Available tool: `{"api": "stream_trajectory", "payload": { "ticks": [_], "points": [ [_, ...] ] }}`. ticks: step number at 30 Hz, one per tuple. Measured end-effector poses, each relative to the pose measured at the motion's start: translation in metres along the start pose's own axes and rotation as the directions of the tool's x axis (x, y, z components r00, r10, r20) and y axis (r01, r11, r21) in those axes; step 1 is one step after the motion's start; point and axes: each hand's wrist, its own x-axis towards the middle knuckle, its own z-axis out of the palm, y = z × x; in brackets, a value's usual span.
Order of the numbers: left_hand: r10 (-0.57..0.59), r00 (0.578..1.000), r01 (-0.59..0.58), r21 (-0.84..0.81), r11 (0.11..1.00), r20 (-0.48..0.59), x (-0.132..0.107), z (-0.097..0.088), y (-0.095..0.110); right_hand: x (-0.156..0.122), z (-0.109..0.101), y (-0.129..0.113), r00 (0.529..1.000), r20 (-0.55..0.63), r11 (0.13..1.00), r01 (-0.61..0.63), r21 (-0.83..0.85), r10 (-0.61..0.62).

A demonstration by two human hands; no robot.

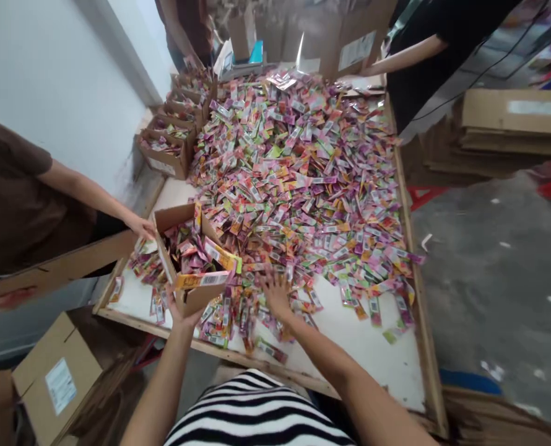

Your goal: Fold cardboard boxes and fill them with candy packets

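Note:
My left hand (182, 314) grips the near lower corner of a small cardboard box (196, 300), which is tilted at the table's left front. Colourful flat packets (189, 248) fill the box, and some stick out over its rim. My right hand (275, 292) lies on the near edge of a large heap of the same packets (298, 167), fingers spread; whether a packet is under the palm is hidden. A co-worker's hand (143, 228) touches the box's left side.
Several packet-filled boxes (166, 160) stand in a row along the table's left edge. A wooden rim (419, 310) borders the table. Another person's arm (408, 56) reaches to a large carton (356, 49) at the back. Flattened cardboard (512, 139) is stacked at right; a carton (59, 378) stands at lower left.

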Motion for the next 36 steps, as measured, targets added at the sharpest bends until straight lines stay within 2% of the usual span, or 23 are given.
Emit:
{"api": "stream_trajectory", "payload": {
  "ticks": [2,4,6,8,11,14,17,20,23,26,28,31,33,36],
  "points": [
    [0.016,0.997,-0.014,0.030,0.999,-0.078,-0.006,-0.004,0.002,0.042,-0.024,0.012,0.993,-0.090,0.997,-0.073,0.008,0.073],
    [0.033,0.993,-0.028,0.051,0.998,-0.110,-0.011,-0.008,0.005,0.072,-0.052,0.026,0.982,-0.140,0.992,-0.122,0.034,0.126],
    [0.043,0.995,-0.037,0.072,0.997,-0.092,-0.013,-0.012,0.008,0.088,-0.075,0.039,0.980,-0.149,0.990,-0.125,0.072,0.135],
    [0.045,0.998,-0.041,0.088,0.995,-0.044,-0.014,-0.015,0.011,0.091,-0.096,0.049,0.977,-0.145,0.982,-0.136,0.133,0.155],
    [0.040,0.997,-0.045,0.077,0.996,0.069,-0.012,-0.017,0.013,0.087,-0.130,0.064,0.943,-0.160,0.929,-0.240,0.281,0.292],
    [0.030,0.984,-0.038,0.042,0.998,0.174,-0.008,-0.016,0.010,0.077,-0.169,0.080,0.894,-0.169,0.823,-0.290,0.488,0.415],
    [0.046,0.980,-0.051,0.023,0.998,0.194,-0.002,-0.010,0.005,0.061,-0.214,0.090,0.896,-0.164,0.660,-0.170,0.732,0.413],
    [0.028,0.982,-0.033,0.027,0.999,0.188,0.003,0.001,0.004,0.037,-0.258,0.089,0.915,-0.129,0.467,-0.071,0.881,0.382],
    [-0.011,0.982,0.001,0.050,0.999,0.189,0.004,0.013,0.007,0.011,-0.295,0.074,0.926,-0.120,0.336,-0.008,0.942,0.357],
    [-0.054,0.982,0.038,0.095,0.995,0.180,0.000,0.023,0.013,-0.007,-0.319,0.052,0.932,-0.147,0.258,0.060,0.964,0.330],
    [-0.083,0.980,0.063,0.116,0.991,0.180,-0.002,0.027,0.017,-0.012,-0.330,0.038,0.925,-0.206,0.285,0.114,0.952,0.318],
    [-0.094,0.968,0.072,0.106,0.992,0.231,-0.003,0.027,0.023,-0.012,-0.346,0.021,0.894,-0.340,0.460,0.181,0.869,0.291],
    [-0.070,0.966,0.052,0.080,0.995,0.247,-0.001,0.023,0.029,-0.013,-0.357,0.012,0.884,-0.383,0.559,0.181,0.809,0.268],
    [-0.001,0.980,-0.004,0.025,1.000,0.197,0.001,0.012,0.038,-0.019,-0.374,0.002,0.890,-0.377,0.588,0.167,0.792,0.255]
  ]
}}
